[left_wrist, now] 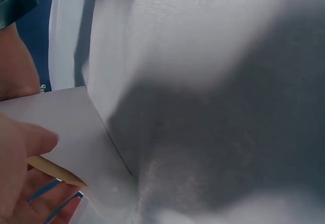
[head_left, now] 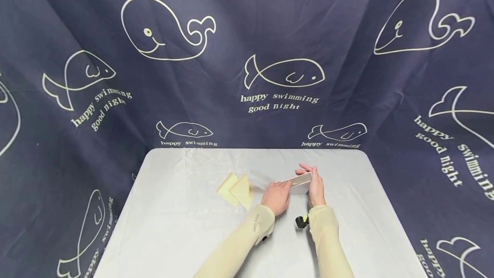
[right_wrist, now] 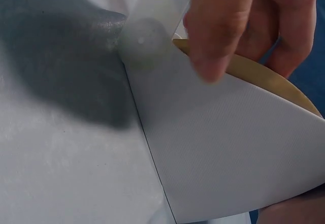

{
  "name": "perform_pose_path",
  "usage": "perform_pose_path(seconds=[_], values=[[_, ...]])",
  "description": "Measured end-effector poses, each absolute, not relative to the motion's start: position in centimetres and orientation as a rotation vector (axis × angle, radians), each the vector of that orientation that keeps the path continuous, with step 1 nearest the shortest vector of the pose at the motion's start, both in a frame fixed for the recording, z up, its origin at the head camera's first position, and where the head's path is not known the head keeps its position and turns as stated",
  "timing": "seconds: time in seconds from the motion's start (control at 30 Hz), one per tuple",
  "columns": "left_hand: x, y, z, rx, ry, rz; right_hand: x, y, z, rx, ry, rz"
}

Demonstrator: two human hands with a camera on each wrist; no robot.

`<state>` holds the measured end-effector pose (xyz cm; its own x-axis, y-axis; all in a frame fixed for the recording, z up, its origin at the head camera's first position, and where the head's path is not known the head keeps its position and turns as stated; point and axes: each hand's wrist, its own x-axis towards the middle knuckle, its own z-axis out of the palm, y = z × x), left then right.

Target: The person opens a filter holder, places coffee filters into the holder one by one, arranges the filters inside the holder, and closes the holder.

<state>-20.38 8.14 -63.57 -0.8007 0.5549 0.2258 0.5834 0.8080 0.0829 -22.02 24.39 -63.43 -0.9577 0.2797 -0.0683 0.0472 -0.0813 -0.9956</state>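
Observation:
My left hand [head_left: 277,196] pinches a white card piece [head_left: 301,179] at its near left end, thumb on one face and fingers behind. Along its edge runs a tan strip [right_wrist: 269,79], also seen beside my left thumb in the left wrist view. My right hand [head_left: 316,188] holds the far right end, its fingers reaching round behind. Only a bit of that hand shows in the right wrist view. Next to the left thumb lies a clear plastic strip [right_wrist: 157,10] with a rounded, cloudy spot. How it joins the card I cannot tell.
Two overlapping cream triangular pieces with tan edges [head_left: 241,190] lie on the white-covered table [head_left: 173,226], left of my left hand. A black device [head_left: 302,221] sits at my right wrist. Navy curtains [head_left: 278,128] with whale and fish prints surround the table.

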Motion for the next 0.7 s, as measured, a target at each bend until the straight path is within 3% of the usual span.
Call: perform_pose_path(seconds=[0.37, 0.7], values=[[-20.0, 7.8, -62.1, -0.936, -2.825, -0.224, -22.2, 24.5, -63.4, -0.421, -2.069, 2.066], [-21.0, 4.5, -56.7, -0.787, -2.602, -0.517, -22.1, 24.8, -63.3, -0.483, -2.133, 2.032]])
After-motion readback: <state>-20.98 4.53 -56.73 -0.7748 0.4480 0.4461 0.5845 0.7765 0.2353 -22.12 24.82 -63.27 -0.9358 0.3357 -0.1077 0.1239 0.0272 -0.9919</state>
